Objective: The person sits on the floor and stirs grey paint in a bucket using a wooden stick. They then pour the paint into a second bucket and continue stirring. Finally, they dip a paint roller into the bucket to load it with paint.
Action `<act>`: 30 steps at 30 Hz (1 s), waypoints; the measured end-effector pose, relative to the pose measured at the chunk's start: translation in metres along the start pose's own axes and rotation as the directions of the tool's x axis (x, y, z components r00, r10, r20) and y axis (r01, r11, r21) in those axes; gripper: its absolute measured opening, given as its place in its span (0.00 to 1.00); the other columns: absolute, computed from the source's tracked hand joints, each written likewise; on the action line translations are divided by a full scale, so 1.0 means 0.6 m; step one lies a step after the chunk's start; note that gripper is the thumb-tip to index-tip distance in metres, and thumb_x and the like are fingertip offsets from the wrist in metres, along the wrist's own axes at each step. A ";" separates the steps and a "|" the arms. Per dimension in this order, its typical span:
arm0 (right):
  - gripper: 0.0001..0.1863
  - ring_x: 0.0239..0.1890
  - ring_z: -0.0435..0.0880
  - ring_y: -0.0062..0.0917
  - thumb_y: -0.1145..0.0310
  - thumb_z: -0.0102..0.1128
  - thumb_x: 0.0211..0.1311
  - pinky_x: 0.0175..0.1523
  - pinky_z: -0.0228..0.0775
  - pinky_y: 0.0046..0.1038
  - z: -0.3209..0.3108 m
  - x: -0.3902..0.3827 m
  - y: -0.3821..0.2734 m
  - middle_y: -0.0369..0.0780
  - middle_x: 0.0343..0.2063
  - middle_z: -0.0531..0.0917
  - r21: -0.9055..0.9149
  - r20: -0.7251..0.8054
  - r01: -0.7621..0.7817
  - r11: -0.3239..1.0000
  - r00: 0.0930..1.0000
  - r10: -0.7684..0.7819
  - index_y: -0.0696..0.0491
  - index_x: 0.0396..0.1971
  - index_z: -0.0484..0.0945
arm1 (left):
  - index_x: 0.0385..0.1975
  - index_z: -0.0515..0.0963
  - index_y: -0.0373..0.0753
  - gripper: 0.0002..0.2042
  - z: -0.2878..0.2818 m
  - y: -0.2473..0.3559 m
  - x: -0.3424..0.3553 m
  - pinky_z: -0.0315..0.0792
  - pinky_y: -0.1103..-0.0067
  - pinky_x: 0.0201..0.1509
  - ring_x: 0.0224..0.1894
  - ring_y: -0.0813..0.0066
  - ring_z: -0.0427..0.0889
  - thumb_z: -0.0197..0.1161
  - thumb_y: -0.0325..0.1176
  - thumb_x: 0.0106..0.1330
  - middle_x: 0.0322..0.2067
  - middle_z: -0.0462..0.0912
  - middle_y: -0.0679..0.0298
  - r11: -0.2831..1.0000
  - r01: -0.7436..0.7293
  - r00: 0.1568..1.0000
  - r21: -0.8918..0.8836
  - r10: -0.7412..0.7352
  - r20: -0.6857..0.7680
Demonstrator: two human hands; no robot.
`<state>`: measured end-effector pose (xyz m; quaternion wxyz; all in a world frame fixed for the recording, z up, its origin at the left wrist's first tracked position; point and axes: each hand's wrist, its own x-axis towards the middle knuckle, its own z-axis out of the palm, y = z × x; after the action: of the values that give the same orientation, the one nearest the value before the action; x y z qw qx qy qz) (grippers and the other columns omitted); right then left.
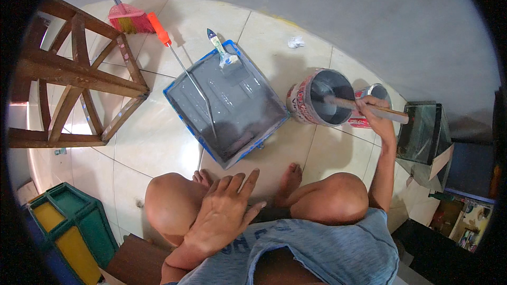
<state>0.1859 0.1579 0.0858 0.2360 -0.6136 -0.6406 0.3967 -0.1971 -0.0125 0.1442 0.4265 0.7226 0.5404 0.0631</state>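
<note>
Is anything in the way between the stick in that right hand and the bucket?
Nothing visible is. The right hand grips the wooden stick, and its far end already shows within the open mouth of the bucket. The smaller can stands beside the bucket, not blocking its mouth.

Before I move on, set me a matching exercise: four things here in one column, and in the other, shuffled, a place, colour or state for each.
1. broom
2. paintbrush
3. stick
4. tray

A. lying over the tray's far corner
B. blue-rimmed, with grey paint inside
C. pink and yellow
D. gripped in the right hand

Pairs: 1-C, 2-A, 3-D, 4-B
</note>
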 end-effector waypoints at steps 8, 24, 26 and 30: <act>0.12 0.23 0.79 0.17 0.67 0.59 0.62 0.31 0.70 0.19 -0.028 0.005 0.012 0.36 0.20 0.81 -0.229 -0.153 0.053 0.972 0.984 -0.090 0.62 0.27 0.80 | 0.61 0.62 0.34 0.29 -0.001 0.003 0.000 0.60 0.60 0.62 0.52 0.50 0.71 0.57 0.44 0.63 0.49 0.72 0.49 0.999 -0.028 0.999 0.031 0.029 -0.039; 0.11 0.26 0.81 0.20 0.65 0.59 0.62 0.30 0.74 0.21 0.009 0.019 0.005 0.37 0.25 0.83 -0.133 -0.121 0.019 0.991 0.992 -0.035 0.59 0.31 0.82 | 0.62 0.61 0.36 0.30 0.001 0.001 -0.004 0.57 0.57 0.66 0.54 0.47 0.71 0.56 0.46 0.64 0.51 0.72 0.49 1.000 -0.007 1.000 0.010 0.008 -0.020; 0.11 0.25 0.81 0.19 0.66 0.60 0.61 0.30 0.74 0.21 0.010 0.008 -0.010 0.36 0.24 0.83 -0.055 -0.029 -0.034 0.998 0.999 0.032 0.59 0.30 0.82 | 0.62 0.60 0.36 0.30 0.003 0.000 -0.004 0.57 0.57 0.66 0.54 0.47 0.71 0.56 0.46 0.64 0.51 0.72 0.49 1.000 -0.001 1.000 -0.007 0.000 -0.014; 0.11 0.25 0.79 0.18 0.66 0.61 0.60 0.28 0.73 0.22 -0.023 -0.012 -0.007 0.35 0.23 0.82 -0.067 0.140 0.006 0.998 0.990 0.003 0.60 0.28 0.82 | 0.62 0.60 0.36 0.30 0.002 -0.002 -0.005 0.57 0.57 0.66 0.54 0.48 0.71 0.56 0.46 0.64 0.51 0.72 0.50 1.000 0.000 1.000 0.014 0.001 -0.026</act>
<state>0.1956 0.1541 0.0984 0.1700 -0.5915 -0.6691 0.4166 -0.1986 -0.0157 0.1439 0.4144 0.7249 0.5460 0.0686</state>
